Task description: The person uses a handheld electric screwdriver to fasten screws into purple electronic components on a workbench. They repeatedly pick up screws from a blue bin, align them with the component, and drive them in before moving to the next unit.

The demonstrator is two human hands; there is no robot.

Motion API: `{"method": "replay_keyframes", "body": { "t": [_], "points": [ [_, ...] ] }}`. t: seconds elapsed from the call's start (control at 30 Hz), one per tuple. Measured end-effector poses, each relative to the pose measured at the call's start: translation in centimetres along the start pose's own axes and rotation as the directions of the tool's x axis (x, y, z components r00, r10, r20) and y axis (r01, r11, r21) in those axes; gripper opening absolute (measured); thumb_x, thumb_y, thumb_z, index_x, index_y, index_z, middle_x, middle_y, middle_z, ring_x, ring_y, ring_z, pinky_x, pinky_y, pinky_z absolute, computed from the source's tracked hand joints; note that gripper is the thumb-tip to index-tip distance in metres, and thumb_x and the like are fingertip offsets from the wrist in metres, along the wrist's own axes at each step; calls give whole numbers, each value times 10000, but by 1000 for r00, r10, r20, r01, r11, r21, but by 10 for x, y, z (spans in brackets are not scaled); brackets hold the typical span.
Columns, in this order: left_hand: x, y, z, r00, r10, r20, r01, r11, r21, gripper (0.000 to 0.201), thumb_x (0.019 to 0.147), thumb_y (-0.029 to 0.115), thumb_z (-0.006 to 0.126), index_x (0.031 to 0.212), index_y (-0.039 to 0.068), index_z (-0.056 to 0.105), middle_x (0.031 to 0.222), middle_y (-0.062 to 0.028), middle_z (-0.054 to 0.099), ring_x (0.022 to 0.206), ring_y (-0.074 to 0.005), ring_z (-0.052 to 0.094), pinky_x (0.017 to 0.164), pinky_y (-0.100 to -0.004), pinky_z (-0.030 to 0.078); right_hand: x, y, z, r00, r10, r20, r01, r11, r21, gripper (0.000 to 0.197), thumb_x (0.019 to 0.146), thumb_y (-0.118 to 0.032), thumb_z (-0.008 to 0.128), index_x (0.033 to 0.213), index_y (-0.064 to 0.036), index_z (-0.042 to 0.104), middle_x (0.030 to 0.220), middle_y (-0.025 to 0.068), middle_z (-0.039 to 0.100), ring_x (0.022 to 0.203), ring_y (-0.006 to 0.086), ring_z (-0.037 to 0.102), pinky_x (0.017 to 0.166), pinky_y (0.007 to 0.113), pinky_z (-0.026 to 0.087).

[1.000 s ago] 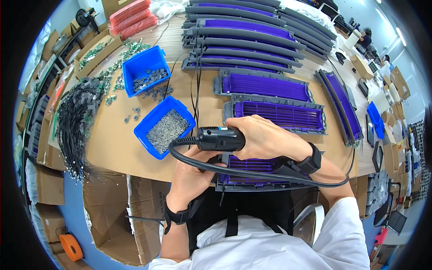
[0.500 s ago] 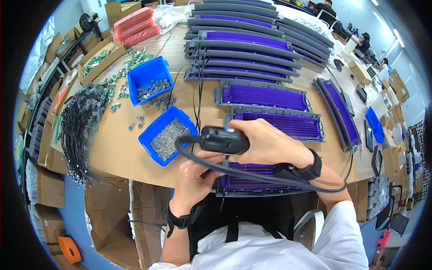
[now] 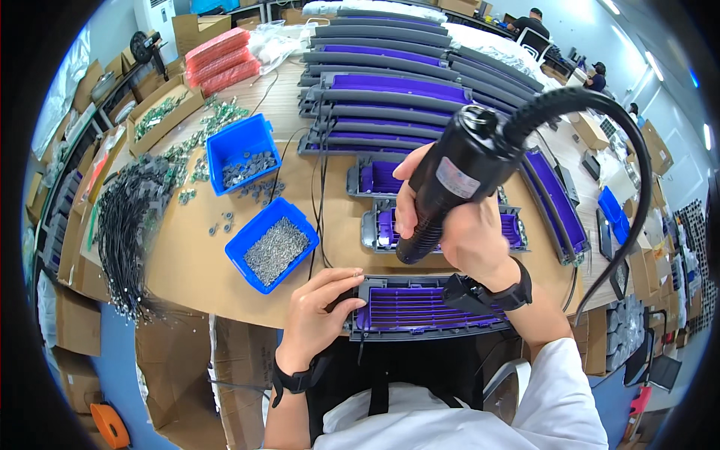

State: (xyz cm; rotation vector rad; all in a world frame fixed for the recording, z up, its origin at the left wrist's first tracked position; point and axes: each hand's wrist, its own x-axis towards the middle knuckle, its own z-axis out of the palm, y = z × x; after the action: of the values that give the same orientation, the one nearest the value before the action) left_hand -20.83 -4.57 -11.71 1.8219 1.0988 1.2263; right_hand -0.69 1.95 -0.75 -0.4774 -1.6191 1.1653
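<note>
My right hand (image 3: 472, 240) is closed around a black electric screwdriver (image 3: 461, 172), its thick cable curving from the top down to the right. The screwdriver leans, its narrower lower end over the gap between two grey-and-purple slatted panels; I cannot make out the bit. Below it lies the nearest panel (image 3: 427, 306), at the table's front edge. My left hand (image 3: 319, 307) rests at that panel's left end, index finger stretched along the corner and thumb apart from it. Whether a tiny screw sits at the fingertips is too small to tell. A blue bin of small screws (image 3: 277, 251) stands beside it.
Behind it, a second blue bin (image 3: 251, 142) holds grey round parts. Black cables (image 3: 120, 240) lie bundled at the left. More panels (image 3: 390, 90) are stacked at the back, and one stands angled at the right (image 3: 555, 202). Red-wrapped packs (image 3: 217, 60) lie far left.
The screwdriver has risen from beside my left hand, moved right and swung more upright in my right hand. My left hand's fingers have spread at the panel's end.
</note>
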Motion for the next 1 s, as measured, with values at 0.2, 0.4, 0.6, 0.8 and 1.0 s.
{"method": "replay_keyframes", "body": {
  "t": [0.2,0.4,0.6,0.8,1.0],
  "points": [
    [1,-3,0,999,33,-4,-33,999,11,326,713,-31,767,1031,0,706,1081,-123,696,942,-254,688,756,-302,550,0,-8,-3,998,58,-37,-55,994,97,914,846,-761,445,1187,84,500,783,128,592,673,174,568,607,303,451],
    [1,-3,1,1000,12,4,-12,1000,5,317,719,-30,764,1028,4,707,1086,-113,697,936,-251,686,741,-295,545,0,-6,4,995,-28,-99,50,975,218,907,877,-741,392,1217,95,478,832,140,586,695,189,560,634,309,447],
    [1,-3,1,1000,21,-4,-21,1000,-7,321,711,-42,763,1024,3,707,1089,-113,698,958,-258,684,771,-310,550,8,-13,12,986,4,-165,48,950,310,1001,829,-825,354,1236,84,449,762,123,561,680,199,541,645,320,439],
    [2,-3,0,1000,2,-1,-2,1000,-14,326,709,-51,760,1027,-3,706,1094,-122,696,965,-265,683,783,-319,550,3,-11,9,999,-31,3,30,975,219,790,836,-625,614,1255,17,424,826,74,562,720,173,549,685,326,453],
    [2,-1,0,1000,-14,5,14,999,-35,335,708,-66,752,1034,-3,707,1102,-127,695,970,-267,682,797,-320,549,-5,0,19,990,-39,-134,61,985,165,347,883,-123,622,1156,-23,434,693,59,523,660,168,543,640,341,464]
  ]
}}
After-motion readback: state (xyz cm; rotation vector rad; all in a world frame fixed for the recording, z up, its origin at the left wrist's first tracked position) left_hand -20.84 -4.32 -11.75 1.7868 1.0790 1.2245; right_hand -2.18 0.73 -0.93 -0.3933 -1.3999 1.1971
